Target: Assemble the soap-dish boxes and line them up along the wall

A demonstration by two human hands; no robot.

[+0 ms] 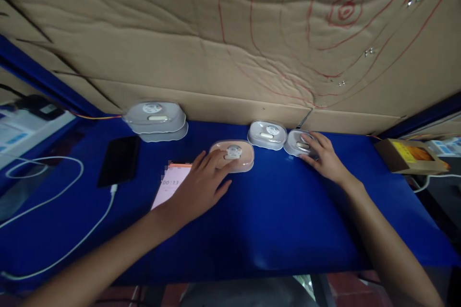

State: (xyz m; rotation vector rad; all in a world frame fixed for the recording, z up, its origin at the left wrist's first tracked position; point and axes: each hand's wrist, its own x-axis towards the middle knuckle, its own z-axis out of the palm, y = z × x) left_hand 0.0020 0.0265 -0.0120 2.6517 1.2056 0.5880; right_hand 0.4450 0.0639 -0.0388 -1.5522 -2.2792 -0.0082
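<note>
My left hand (pixel 207 180) rests its spread fingers on the lid of a pink oval plastic container (pixel 245 153); its thumb points away from it. This container has a clear lid, a pale tab in the middle and a round white sticker. With my right hand (pixel 324 156) I grip the right side of a small grey lidded container (pixel 293 141), fingers over the top and thumb at the near edge. Touching or almost touching it on the left is another grey container (pixel 267 135) with a clear lid and sticker. A larger stack of grey containers (pixel 156 120) sits farther left.
A lit phone (pixel 173 182) showing a timer lies partly under my left forearm. Left of it is a dark phone (pixel 118 160) with a white cable (pixel 104 225). A cardboard wall (pixel 162 53) rises behind the blue table (pixel 281 230). At right stands an open cardboard box (pixel 396 156).
</note>
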